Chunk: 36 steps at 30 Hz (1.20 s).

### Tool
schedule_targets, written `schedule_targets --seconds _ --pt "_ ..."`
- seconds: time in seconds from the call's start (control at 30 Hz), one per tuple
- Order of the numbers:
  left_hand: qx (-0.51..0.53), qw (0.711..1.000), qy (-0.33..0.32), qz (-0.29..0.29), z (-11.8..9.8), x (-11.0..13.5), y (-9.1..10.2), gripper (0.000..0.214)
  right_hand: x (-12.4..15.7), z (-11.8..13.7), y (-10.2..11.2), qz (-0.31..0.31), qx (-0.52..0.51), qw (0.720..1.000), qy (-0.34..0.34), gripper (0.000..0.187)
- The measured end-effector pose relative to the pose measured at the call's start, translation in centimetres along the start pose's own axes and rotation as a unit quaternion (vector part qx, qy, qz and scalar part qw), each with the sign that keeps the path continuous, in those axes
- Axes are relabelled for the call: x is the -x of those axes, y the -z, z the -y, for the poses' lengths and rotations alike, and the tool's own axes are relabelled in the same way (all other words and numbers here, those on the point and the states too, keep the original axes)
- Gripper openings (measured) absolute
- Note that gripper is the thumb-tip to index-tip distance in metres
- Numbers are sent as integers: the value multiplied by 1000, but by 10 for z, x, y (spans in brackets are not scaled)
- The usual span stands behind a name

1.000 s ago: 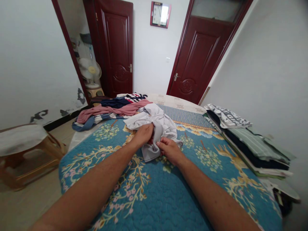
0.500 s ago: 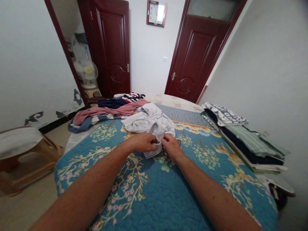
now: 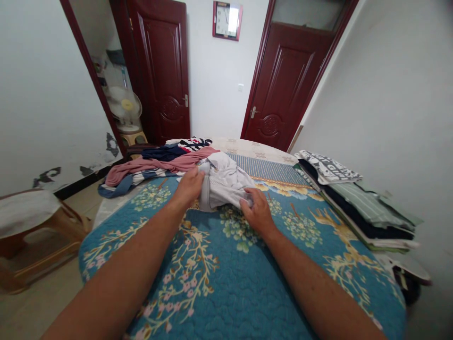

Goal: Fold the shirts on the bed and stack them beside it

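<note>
A crumpled light grey striped shirt point(image 3: 228, 182) lies bunched on the blue floral quilted cover point(image 3: 226, 274). My left hand point(image 3: 193, 183) pinches the shirt's left edge, where a smoother grey band, perhaps the collar, hangs down. On the other side, my right hand point(image 3: 257, 207) grips the lower right part of the cloth between thumb and fingers. The fabric between both hands is drawn out and partly lifted. Its far end stays rumpled on the table, touching a pink garment point(image 3: 166, 163).
Behind on the left is a loose heap with a navy garment point(image 3: 164, 152) and a blue-and-white striped one point(image 3: 141, 178). Folded clothes point(image 3: 368, 203) are stacked along the right edge. A stool point(image 3: 35, 226) stands at the left; a wall clock point(image 3: 227, 20) hangs between two doors.
My hands, close together at the grey band before, have moved apart. The left went left and away with the band; the right moved slightly right, and the cloth between them is spread wider.
</note>
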<state>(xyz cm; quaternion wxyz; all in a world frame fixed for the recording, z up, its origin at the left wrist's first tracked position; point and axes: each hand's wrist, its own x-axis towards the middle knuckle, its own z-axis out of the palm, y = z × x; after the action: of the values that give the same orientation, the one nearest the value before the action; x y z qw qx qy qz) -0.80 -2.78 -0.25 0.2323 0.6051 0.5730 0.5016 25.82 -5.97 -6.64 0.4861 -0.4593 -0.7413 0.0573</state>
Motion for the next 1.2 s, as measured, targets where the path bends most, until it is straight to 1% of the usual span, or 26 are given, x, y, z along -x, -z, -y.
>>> schedule_targets --seconds 0.07,0.13,0.2,0.23,0.3,0.33,0.4,0.47,0.5,0.57,0.6,0.7,0.77,0.8,0.83,0.87,0.9,0.93,0.97,1.0,1.03,1.07,1.13,1.17,1.2 --pt "29 994 48 -98 20 -15 13 35 0 -12 -1 29 54 998 21 39" --pt "34 983 84 -157 40 -26 25 31 2 -20 -4 79 80 994 14 29" --pt "24 976 103 -191 56 -33 34 28 3 -22 -6 113 82 990 4 16" --pt "18 973 108 -202 62 -34 37 27 3 -20 -7 115 72 991 1 15" --pt "12 968 115 -223 65 -36 41 27 1 -12 -4 94 25 995 -19 17" --pt "11 966 113 -232 64 -36 42 28 0 -7 -2 75 -10 996 -43 19" --pt "2 966 87 -245 57 -36 45 32 -4 1 3 31 -94 989 -113 23" --pt "-30 965 46 -255 49 -34 47 35 -9 5 7 -5 -175 968 -182 28" --pt "-51 965 27 -255 47 -33 48 36 -10 4 9 -16 -206 957 -204 30" --pt "-86 966 -1 -244 46 -31 50 40 -12 1 9 -24 -248 941 -229 34" --pt "-101 967 -5 -234 47 -30 50 43 -13 -2 9 -21 -262 935 -237 35" --pt "-159 965 -2 -207 49 -26 49 53 -12 -8 6 2 -306 917 -256 36" --pt "-200 959 -32 -198 42 -21 47 52 -11 -7 5 16 -329 908 -259 35" --pt "-210 960 -61 -173 36 -18 46 49 -11 -4 5 22 -336 906 -256 35" --pt "-210 966 -93 -118 28 -15 45 48 -10 -1 4 27 -341 906 -251 35" --pt "-199 972 -119 -32 19 -10 43 48 -10 3 4 33 -342 907 -243 34" --pt "-179 971 -136 78 10 -5 39 53 -10 8 4 40 -341 910 -235 34" --pt "-155 959 -143 189 1 1 35 62 -9 14 4 48 -338 912 -226 34" --pt "-133 941 -142 277 -7 7 29 72 -8 20 4 58 -334 916 -216 34" --pt "-116 926 -138 331 -13 13 22 78 -8 26 4 70 -329 919 -206 34" --pt "-103 921 -131 353 -17 18 15 77 -6 32 5 84 -325 922 -195 33" --pt "-92 922 -121 356 -21 23 8 69 -5 38 6 99 -322 924 -182 33" --pt "-70 924 -96 364 -25 28 -1 40 -2 49 9 124 -313 929 -153 32" --pt "-57 922 -82 375 -27 28 -2 27 0 52 10 131 -304 933 -139 30" --pt "-43 919 -68 386 -29 28 -1 22 1 54 11 137 -291 938 -128 29"
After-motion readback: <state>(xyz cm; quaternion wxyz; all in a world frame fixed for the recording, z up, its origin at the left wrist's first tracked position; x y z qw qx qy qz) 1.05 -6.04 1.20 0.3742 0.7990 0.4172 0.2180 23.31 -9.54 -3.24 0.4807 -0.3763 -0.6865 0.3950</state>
